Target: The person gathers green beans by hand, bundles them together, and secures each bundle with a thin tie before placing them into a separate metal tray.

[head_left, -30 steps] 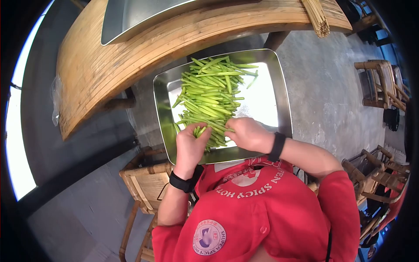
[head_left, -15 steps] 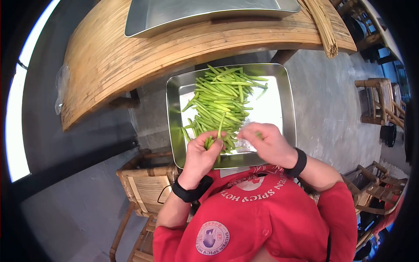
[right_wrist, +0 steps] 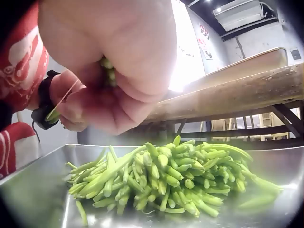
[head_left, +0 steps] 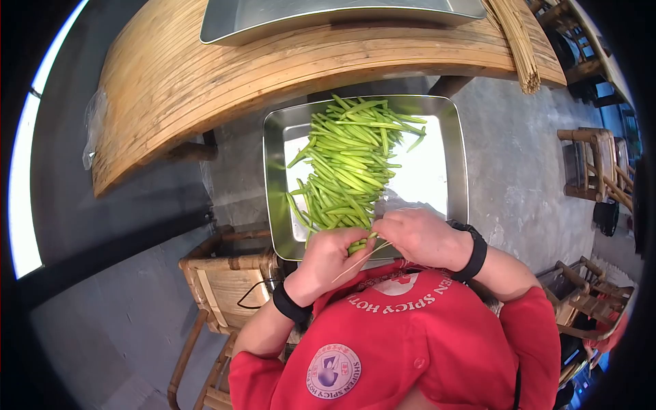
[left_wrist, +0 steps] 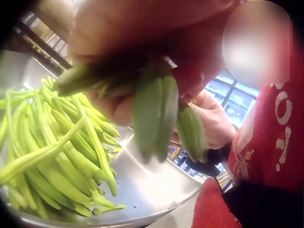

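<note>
A heap of green beans (head_left: 348,157) lies in a steel tray (head_left: 459,157) before the person's body. Low over the tray's near edge, the left hand (head_left: 324,263) grips a small bunch of beans; their blurred ends (left_wrist: 154,114) stick out in the left wrist view. Beside it the right hand (head_left: 430,239) has its fingertips pinched on a bean at the left fingers. Curled in the right palm are green pieces (right_wrist: 108,71), mostly hidden. A thin pale strand (head_left: 359,265) slants across below the fingertips, crossing in front of the left hand.
A curved wooden table (head_left: 273,58) stands beyond the tray. On it are another steel tray (head_left: 342,15), a bundle of thin sticks (head_left: 519,55) and a clear plastic bag (head_left: 96,126) at its left edge. Bamboo chairs (head_left: 225,294) stand at both sides.
The right hand worked beside the left, drew off to the right with a green bit, and is back at the left fingers. A bean that stood up from the left hand now lies lower; the strand has appeared.
</note>
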Tool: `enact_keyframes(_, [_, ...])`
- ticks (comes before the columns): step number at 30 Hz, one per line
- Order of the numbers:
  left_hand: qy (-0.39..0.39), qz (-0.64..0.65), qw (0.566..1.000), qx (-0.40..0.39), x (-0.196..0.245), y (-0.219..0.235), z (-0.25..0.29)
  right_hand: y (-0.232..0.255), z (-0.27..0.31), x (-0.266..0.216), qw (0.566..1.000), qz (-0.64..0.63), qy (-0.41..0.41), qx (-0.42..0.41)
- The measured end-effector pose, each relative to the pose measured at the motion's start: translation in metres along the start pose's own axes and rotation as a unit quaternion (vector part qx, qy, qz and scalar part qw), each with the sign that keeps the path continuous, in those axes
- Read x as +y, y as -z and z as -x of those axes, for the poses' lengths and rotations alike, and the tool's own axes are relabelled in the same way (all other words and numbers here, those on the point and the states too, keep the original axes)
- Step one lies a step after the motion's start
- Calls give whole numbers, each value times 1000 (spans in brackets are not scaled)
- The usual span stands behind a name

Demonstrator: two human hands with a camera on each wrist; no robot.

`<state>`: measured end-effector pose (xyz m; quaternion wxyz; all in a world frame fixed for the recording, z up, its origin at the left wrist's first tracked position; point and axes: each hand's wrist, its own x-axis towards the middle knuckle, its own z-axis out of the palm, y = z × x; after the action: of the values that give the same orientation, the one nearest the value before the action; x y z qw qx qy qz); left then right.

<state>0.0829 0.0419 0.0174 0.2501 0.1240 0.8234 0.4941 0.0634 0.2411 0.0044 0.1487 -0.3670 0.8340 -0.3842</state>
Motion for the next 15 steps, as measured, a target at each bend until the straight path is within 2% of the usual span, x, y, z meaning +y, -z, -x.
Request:
enact_keyframes(2, [31,20,999,27,0,-4,-2,-2,-1,0,1000,0,-8,19])
enact_keyframes(4, [27,57,996,56,6,-9,-7,-6,-3,1,993,-27,-19,115])
enact_keyframes(5, [24,93,992,84,9,-9,-9,-7,-5,0,993,-27,-20,114])
enact_keyframes(7, [22,104,991,80,15,-7,-13,-10,-9,-2,979,-46,-53,192])
enact_keyframes(10, [20,104,990,94,16,-10,-19,-11,-14,-5,968,-50,-67,236])
enact_keyframes(12, [21,93,989,111,14,-12,-21,-8,-16,-6,969,-58,-74,229])
enact_keyframes(14, [34,206,973,94,10,-10,-23,-3,-18,-4,969,-67,-79,225])
enact_keyframes(15, [35,206,974,91,9,-5,-23,0,-17,-1,972,-111,-81,191])
